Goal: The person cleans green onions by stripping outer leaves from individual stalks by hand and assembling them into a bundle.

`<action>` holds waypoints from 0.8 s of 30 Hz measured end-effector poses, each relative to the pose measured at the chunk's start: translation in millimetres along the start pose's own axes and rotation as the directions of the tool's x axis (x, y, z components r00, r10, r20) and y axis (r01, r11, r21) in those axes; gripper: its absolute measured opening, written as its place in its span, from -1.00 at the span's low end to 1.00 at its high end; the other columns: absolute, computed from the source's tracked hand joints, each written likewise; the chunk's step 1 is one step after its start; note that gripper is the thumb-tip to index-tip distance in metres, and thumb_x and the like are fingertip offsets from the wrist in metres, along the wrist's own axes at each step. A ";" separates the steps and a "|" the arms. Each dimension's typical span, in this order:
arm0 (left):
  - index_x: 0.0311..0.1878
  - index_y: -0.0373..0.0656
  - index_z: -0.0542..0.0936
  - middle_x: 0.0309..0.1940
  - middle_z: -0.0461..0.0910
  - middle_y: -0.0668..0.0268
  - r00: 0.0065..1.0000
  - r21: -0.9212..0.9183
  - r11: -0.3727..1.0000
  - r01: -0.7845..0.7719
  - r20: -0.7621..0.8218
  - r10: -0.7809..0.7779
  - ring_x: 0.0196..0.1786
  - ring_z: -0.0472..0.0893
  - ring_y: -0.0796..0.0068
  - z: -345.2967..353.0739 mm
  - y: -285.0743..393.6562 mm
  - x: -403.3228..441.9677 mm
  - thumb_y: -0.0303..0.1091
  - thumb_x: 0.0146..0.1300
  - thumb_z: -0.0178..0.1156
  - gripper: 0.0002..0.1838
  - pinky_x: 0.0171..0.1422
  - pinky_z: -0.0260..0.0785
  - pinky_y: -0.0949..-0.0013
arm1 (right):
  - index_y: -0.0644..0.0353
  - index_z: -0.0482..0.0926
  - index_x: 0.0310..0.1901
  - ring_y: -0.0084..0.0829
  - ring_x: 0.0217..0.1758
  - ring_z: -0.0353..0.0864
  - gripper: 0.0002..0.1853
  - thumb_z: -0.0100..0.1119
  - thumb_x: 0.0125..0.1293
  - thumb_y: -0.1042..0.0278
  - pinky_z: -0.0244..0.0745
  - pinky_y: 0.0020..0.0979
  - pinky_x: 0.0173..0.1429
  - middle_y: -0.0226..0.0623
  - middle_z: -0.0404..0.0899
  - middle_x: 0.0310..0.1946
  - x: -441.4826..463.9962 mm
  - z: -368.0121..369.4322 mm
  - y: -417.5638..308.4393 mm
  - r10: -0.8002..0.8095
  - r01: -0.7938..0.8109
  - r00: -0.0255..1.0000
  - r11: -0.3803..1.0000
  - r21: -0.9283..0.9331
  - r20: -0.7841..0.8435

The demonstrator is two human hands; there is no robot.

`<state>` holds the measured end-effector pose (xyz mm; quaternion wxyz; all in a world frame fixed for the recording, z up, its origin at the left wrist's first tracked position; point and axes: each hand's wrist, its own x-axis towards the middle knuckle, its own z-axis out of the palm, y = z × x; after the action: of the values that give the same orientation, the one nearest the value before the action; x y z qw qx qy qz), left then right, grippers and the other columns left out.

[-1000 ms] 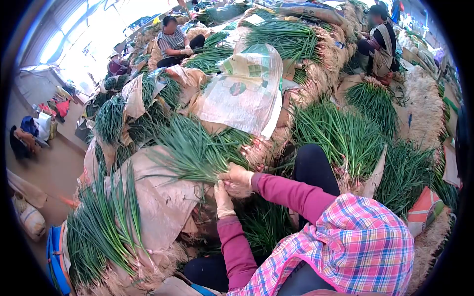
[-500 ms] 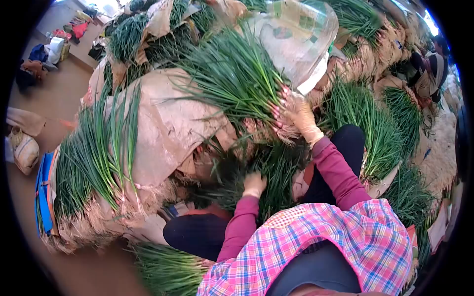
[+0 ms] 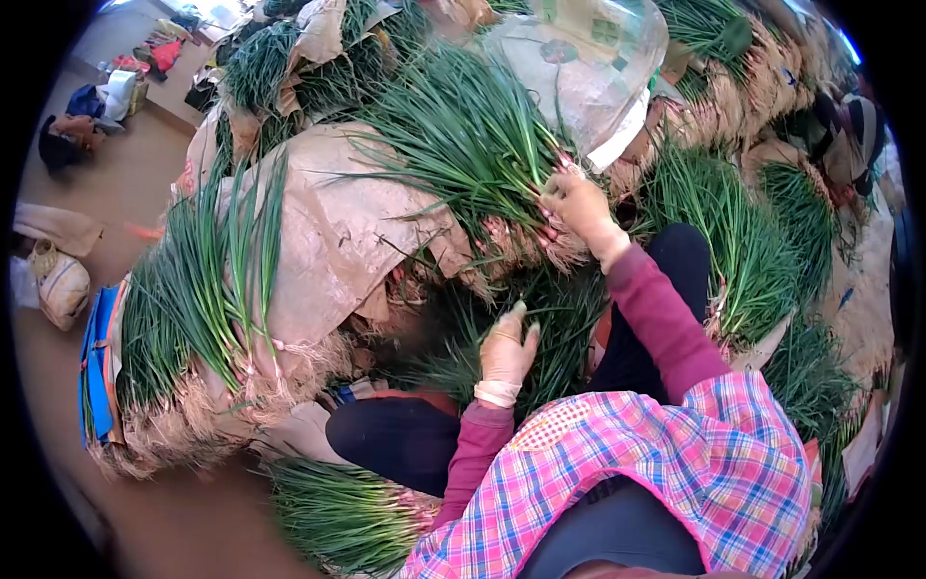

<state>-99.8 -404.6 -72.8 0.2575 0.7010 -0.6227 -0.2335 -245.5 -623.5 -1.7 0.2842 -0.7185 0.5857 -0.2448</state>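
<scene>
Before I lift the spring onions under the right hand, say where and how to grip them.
Grip the spring onions around the pinkish stem bases, just above the roots, probably best from the near right, the side where the right hand is. They converge there, while the green leaves fan out toward the view's upper left and look looser to hold.

Compared with a second ago, the hands are parted: the left hand (image 3: 506, 352) is drawn nearer, above the dark green leaves (image 3: 564, 338), and the right hand (image 3: 582, 207) is set farther off, at the root ends of the spring onions (image 3: 487, 145). Since half a second ago, the left hand is lifted, its fingers straightened. A near-left bunch (image 3: 347, 521) is brought into view.
</scene>
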 end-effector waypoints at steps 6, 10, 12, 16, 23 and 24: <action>0.03 -0.24 0.48 -0.32 0.49 0.41 0.964 -0.971 -0.120 0.205 0.222 -0.144 -0.38 0.43 0.62 11.9 11.5 26.6 -0.24 0.48 0.02 -0.74 -0.19 0.44 0.45 | 0.20 0.56 -0.13 -0.66 -0.53 0.47 -0.75 0.35 0.23 0.33 0.38 -0.56 -0.43 -0.41 0.58 -0.42 -86.9 77.7 -0.7 -0.127 -0.282 0.902 0.550 0.786 0.413; 0.03 -0.21 0.48 -0.50 0.31 0.49 0.911 -0.832 -0.445 0.330 0.404 -0.079 -0.58 0.16 0.68 9.1 25.0 17.5 -0.20 0.49 -0.02 -0.72 -0.54 0.03 0.60 | 0.29 0.51 0.04 -0.72 -0.46 0.36 -0.65 0.25 0.33 0.26 0.33 -0.62 -0.42 -0.34 0.62 -0.24 -70.4 79.1 -0.6 -0.112 -0.489 0.829 0.333 0.806 0.549; -0.01 -0.21 0.48 -0.55 0.24 0.51 0.937 -0.750 -0.617 0.239 0.344 -0.055 -0.60 0.11 0.71 -0.1 26.0 16.7 -0.18 0.49 -0.02 -0.72 -0.60 -0.06 0.62 | 0.30 0.51 0.05 -0.72 -0.43 0.37 -0.68 0.20 0.37 0.29 0.36 -0.63 -0.38 -0.32 0.63 -0.18 -82.8 76.3 -12.3 -0.135 -0.546 0.819 0.122 0.829 0.558; -0.09 -0.20 0.47 -0.68 0.06 0.55 0.951 -0.448 -0.847 0.286 0.241 0.193 -0.70 0.00 0.72 -7.9 19.2 17.6 -0.18 0.51 -0.06 -0.73 -0.66 -0.13 0.58 | 0.36 0.50 0.05 -0.60 -0.48 0.41 -0.68 0.15 0.39 0.31 0.43 -0.55 -0.37 -0.42 0.50 -0.40 -91.4 85.3 -19.0 -0.158 -0.617 0.783 -0.074 0.784 0.601; -0.13 -0.19 0.49 -0.76 0.01 0.56 0.987 -0.488 -0.858 0.160 0.076 0.141 -0.75 -0.03 0.73 -42.4 10.2 8.3 -0.10 0.54 -0.16 -0.64 -0.68 -0.12 0.55 | 0.27 0.52 0.00 -0.68 -0.41 0.41 -0.80 0.04 0.43 0.41 0.37 -0.64 -0.30 -0.42 0.54 -0.33 -77.1 135.0 -63.2 -0.106 -0.471 0.879 -0.049 0.881 0.465; -0.14 -0.18 0.49 -0.76 0.01 0.56 0.986 -0.584 -0.800 0.137 0.001 0.168 -0.76 -0.03 0.73 -50.3 13.6 1.2 -0.08 0.54 -0.17 -0.63 -0.68 -0.12 0.55 | 0.25 0.52 -0.01 -0.69 -0.38 0.43 -0.82 0.02 0.43 0.44 0.38 -0.65 -0.27 -0.42 0.55 -0.32 -69.1 147.2 -70.1 0.002 -0.340 0.940 -0.004 0.940 0.340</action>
<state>-77.4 -403.5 -25.8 0.6995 -0.0644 -0.0075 -0.7116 -108.8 -527.2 -60.0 0.8000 -0.2590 0.2904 -0.4568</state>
